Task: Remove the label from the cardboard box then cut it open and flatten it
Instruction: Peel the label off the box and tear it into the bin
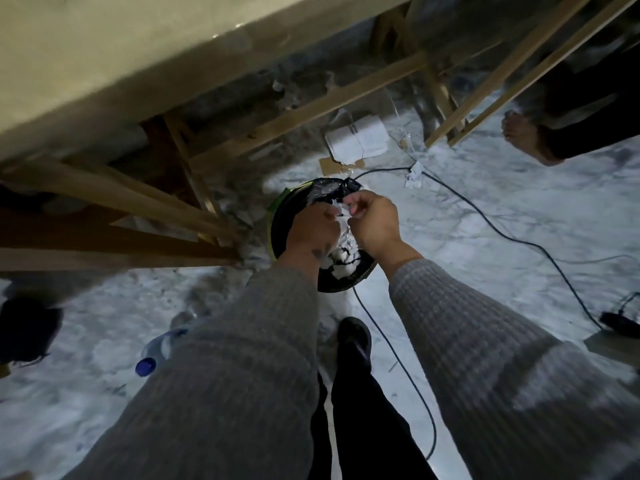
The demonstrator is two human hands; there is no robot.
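Both my hands hover over a round black bin with a green rim that stands on the marble floor. My left hand and my right hand pinch a crumpled white label scrap between their fingertips. More white paper scraps lie inside the bin below my wrists. A flattened piece of cardboard with a white face lies on the floor beyond the bin, under the wooden table frame.
A wooden table with slanted braces fills the upper left. A black cable runs across the floor past the bin. A plastic bottle with a blue cap lies at left. Another person's bare foot stands at upper right.
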